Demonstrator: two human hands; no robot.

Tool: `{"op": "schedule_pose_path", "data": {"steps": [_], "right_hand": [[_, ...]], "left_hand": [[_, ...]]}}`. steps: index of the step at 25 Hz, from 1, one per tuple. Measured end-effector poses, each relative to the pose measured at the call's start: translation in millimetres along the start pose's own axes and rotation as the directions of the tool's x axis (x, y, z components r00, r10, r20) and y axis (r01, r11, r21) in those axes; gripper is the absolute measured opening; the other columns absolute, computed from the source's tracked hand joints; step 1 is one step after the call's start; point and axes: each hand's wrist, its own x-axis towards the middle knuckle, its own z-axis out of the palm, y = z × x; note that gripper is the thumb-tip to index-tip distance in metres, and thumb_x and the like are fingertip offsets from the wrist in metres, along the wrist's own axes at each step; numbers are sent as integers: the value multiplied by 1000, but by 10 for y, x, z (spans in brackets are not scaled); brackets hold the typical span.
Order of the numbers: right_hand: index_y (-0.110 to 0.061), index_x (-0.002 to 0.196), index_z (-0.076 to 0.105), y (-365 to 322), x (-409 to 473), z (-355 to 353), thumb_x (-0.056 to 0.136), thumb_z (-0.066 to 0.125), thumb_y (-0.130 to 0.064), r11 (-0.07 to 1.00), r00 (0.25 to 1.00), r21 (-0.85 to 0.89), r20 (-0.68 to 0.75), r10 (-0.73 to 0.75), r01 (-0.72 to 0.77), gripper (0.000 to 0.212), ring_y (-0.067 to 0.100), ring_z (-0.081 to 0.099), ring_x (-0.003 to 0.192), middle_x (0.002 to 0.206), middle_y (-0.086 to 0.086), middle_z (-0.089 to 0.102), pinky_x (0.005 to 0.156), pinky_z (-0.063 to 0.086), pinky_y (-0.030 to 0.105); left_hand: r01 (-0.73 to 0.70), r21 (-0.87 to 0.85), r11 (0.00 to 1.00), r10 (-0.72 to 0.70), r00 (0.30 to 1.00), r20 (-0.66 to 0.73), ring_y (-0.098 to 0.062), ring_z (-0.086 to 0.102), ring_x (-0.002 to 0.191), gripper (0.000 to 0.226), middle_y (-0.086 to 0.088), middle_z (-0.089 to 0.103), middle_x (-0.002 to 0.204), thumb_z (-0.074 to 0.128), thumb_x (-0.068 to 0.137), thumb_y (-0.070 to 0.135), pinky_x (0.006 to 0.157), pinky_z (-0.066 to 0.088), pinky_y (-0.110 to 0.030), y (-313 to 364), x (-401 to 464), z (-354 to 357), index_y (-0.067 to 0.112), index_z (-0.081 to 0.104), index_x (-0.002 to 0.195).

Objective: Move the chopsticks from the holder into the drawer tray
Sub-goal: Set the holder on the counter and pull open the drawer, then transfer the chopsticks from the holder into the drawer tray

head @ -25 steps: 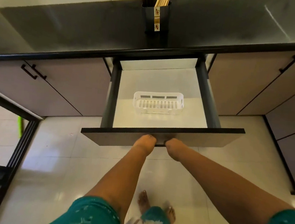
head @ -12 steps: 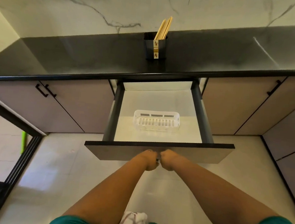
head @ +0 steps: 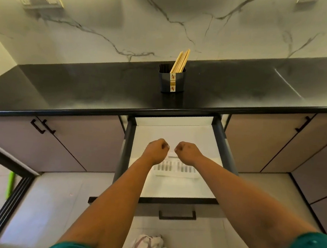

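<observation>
2 curled hands, left hand (head: 156, 149) and right hand (head: 188, 151), over the tray (head: 174, 168).

Warm, dim light; soft glare streaks the dark desk (head: 240, 86) toward its right edge; wide-angle bending, slight blur throughout.

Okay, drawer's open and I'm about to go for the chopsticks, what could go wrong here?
1. The chopsticks lean to one side of the narrow holder; grabbing them at an angle might tip it over on the countertop.
2. The drawer juts out toward your body, so stepping in to reach could bump it.
3. The white tray looks light and slotted; chopsticks dropped in may shift it.
</observation>
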Motion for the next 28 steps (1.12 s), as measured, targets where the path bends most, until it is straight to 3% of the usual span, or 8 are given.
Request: {"op": "schedule_pose_path", "data": {"steps": [3, 6, 11, 14, 20, 23, 25, 28], "right_hand": [[-5, 134, 47, 407, 373, 105, 96, 50, -24, 978, 979, 51, -26, 204, -203, 42, 32, 47, 126, 139, 17, 46, 105, 38, 36], [-4, 139, 34, 894, 493, 357, 96, 49, -24, 869, 869, -115, 70, 490, -481, 50, 33, 41, 132, 143, 17, 39, 109, 33, 38], [7, 148, 5, 1043, 726, 573, 102, 37, -21, 809, 775, -39, 263, 574, -586, 62, 32, 27, 143, 157, 22, 18, 114, 24, 33], [2, 148, 14, 1031, 969, 524, 99, 44, -16, 787, 786, 95, 200, 584, -609, 61, 36, 38, 137, 151, 22, 32, 110, 31, 37], [-5, 148, 16, 1135, 1190, 529, 97, 48, -20, 789, 784, 83, 217, 582, -609, 63, 37, 41, 133, 149, 20, 35, 108, 36, 40], [-14, 144, 24, 1071, 1205, 503, 94, 44, -50, 804, 805, -41, -54, 591, -594, 65, 34, 44, 125, 142, 15, 38, 100, 41, 45], [-18, 138, 32, 893, 1317, 391, 91, 42, -57, 860, 848, -150, -314, 426, -488, 62, 30, 48, 113, 130, 13, 44, 90, 43, 43], [-20, 124, 44, 384, 1769, -106, 90, 47, -49, 971, 845, -141, -528, 90, -192, 45, 26, 50, 100, 114, 9, 49, 81, 44, 37]], "left_hand": [[244, -46, 969, -243, 970, 35, -22, 53, 94, 27, -13, 59, 117, 43, 97, 20, 78, 41, -29, -467, 391, 83, 8, 53, 118], [504, 52, 862, -500, 830, 247, -32, 54, 111, 35, -18, 55, 126, 45, 96, 20, 87, 44, -36, -1011, 563, 309, 1, 50, 125], [487, -56, 872, -447, 837, 317, -21, 59, 88, 22, -9, 63, 107, 51, 92, 20, 81, 50, -32, -1258, 747, 543, 9, 59, 110], [482, -94, 871, -439, 850, 290, -21, 57, 87, 20, -9, 63, 108, 50, 93, 15, 78, 48, -30, -1311, 936, 511, 11, 59, 110], [516, -114, 849, -477, 841, 257, -19, 57, 82, 24, -9, 64, 109, 49, 93, 16, 80, 50, -33, -1340, 1053, 535, 13, 59, 115], [484, 118, 867, -494, 865, 87, -24, 55, 96, 40, -13, 56, 124, 50, 93, 34, 86, 46, -38, -1279, 1123, 443, 13, 44, 127], [407, 191, 893, -402, 913, -69, -33, 45, 123, 56, -14, 46, 137, 50, 91, 40, 104, 35, -48, -1193, 1288, 329, 13, 34, 138], [179, 62, 982, -156, 949, -274, -28, 41, 127, 53, -10, 47, 136, 54, 90, 35, 102, 38, -40, -683, 1755, -66, 13, 40, 136]]}}
